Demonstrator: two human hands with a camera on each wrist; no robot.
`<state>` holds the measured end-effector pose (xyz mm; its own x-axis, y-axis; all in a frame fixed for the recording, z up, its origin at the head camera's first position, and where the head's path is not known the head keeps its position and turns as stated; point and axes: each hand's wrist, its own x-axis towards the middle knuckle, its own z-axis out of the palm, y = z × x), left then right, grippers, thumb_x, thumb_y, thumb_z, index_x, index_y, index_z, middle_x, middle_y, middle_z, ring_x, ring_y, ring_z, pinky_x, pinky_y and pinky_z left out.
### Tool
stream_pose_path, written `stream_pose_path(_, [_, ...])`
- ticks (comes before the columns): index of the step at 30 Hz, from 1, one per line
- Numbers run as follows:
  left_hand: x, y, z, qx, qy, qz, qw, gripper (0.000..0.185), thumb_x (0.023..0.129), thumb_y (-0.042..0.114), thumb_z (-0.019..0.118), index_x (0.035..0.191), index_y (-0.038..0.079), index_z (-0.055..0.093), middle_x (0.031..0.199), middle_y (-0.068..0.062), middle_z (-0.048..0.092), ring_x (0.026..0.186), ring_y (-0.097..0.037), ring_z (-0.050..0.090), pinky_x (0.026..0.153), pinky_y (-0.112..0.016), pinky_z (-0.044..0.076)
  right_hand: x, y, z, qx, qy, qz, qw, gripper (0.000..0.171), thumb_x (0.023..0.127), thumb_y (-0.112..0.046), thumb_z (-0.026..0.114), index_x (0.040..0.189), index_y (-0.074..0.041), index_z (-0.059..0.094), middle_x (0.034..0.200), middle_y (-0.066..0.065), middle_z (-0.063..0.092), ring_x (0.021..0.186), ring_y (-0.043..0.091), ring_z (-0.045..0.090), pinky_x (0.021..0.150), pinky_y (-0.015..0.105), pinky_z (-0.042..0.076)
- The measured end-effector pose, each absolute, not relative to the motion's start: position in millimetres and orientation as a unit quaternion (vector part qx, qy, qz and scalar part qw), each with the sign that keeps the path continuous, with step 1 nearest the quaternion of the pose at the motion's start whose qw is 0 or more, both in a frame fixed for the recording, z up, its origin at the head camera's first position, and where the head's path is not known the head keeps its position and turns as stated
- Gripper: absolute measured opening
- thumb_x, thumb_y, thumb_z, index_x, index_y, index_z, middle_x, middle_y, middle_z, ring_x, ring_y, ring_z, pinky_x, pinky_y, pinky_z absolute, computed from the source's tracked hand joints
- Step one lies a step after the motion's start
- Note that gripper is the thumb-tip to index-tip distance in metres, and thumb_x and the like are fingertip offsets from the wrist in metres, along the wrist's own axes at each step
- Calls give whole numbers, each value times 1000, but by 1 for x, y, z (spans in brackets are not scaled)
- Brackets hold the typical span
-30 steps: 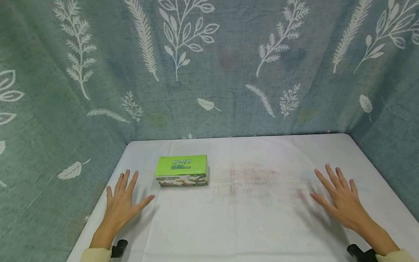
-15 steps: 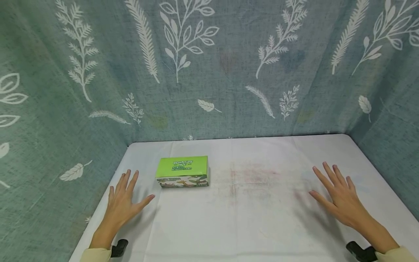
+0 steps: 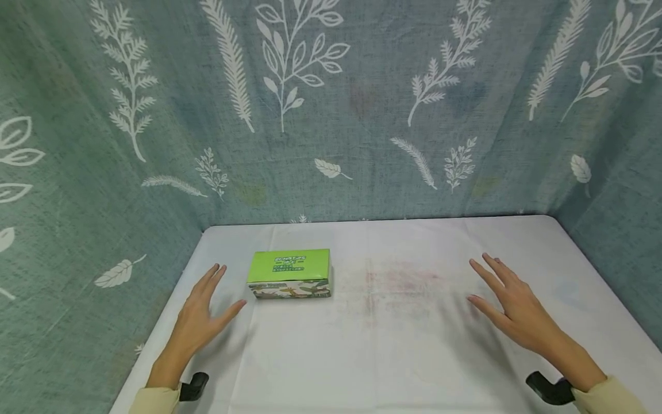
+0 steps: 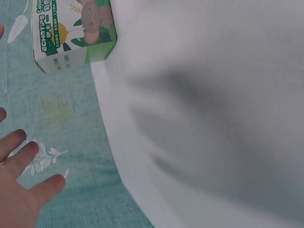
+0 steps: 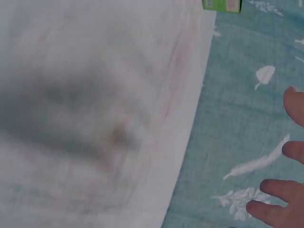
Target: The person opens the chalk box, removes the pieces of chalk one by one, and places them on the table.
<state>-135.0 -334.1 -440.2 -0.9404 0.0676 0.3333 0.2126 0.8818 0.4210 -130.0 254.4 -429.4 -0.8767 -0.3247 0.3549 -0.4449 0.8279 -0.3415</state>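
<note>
Your right hand point(image 3: 509, 307) drifted inward; left hand point(image 3: 203, 313) beside green box point(image 3: 289, 272); both fingers straight, holding nothing, over surface point(image 3: 393, 351).

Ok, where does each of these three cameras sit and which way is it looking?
Head: worn on the head, facing forward and down at the white table, green box, left hand and right hand.
Left wrist: on the left wrist, looking past that hand's fingers towards the box.
Right wrist: on the right wrist; fingertips show at the right edge.
All three share the box and the table.
</note>
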Motion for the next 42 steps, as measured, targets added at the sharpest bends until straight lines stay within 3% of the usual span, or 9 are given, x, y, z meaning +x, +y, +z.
stream_pose_path(11, [-149,-326,-436,-113,-940,-268,179,74,81,34,76,143,14,43,145,-10,40,131,-34,37,95,-59,35,-147,221,-420,248,-925,246,152,67,89,-27,68,147,-22,36,142,18,37,124,41,40,86,63,40])
stream_pose_path(20, [-166,-316,-426,-149,-935,-271,175,68,78,28,79,137,12,50,139,-11,47,127,-34,43,95,-56,38,-160,193,-415,282,-909,268,150,58,88,-23,70,139,-14,46,136,14,43,120,32,45,84,52,48])
stream_pose_path(32, [-183,-305,-416,-187,-930,-273,159,58,79,27,79,129,7,58,130,-11,55,121,-34,49,93,-54,41,-180,147,-409,342,-880,296,142,46,91,-26,66,132,-14,53,130,10,49,118,27,49,89,45,47])
stream_pose_path(42, [-199,-299,-409,-208,-928,-281,128,57,76,27,81,126,11,60,128,-10,57,120,-34,50,95,-54,40,-202,101,-405,377,-867,306,114,37,92,-26,64,125,-10,58,124,8,53,113,25,53,89,43,47])
